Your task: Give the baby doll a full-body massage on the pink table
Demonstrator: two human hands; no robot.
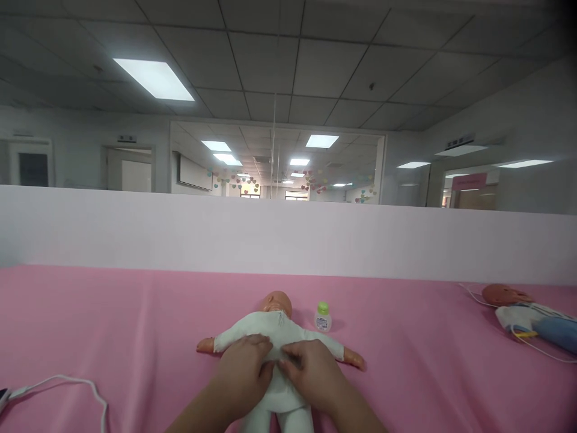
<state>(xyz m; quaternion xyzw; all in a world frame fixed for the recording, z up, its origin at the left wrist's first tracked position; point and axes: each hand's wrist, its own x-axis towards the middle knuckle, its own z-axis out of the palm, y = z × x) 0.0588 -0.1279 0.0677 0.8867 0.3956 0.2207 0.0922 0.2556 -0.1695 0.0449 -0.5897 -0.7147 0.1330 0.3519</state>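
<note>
A baby doll [283, 391] with a white cloth body lies on the pink surface, its arms spread out to both sides and its bare head away from me. Which way its face is turned I cannot tell. My left hand [246, 368] rests on the left part of the torso, fingers stretched over the cloth and thumb apart. On the other side, my right hand [313, 370] touches the torso with bent fingers, thumb apart from them. Both thumbs come close together at the torso's middle. Beyond the doll's right-hand arm stands a small clear bottle [323, 319] with a green cap.
A pink cloth [180, 313] covers the table. At the far right lies another doll [536, 316] in white and blue, with thin white tubing around it. A white cable [67, 377] runs at the lower left. A low white partition [288, 234] with glass above borders the back.
</note>
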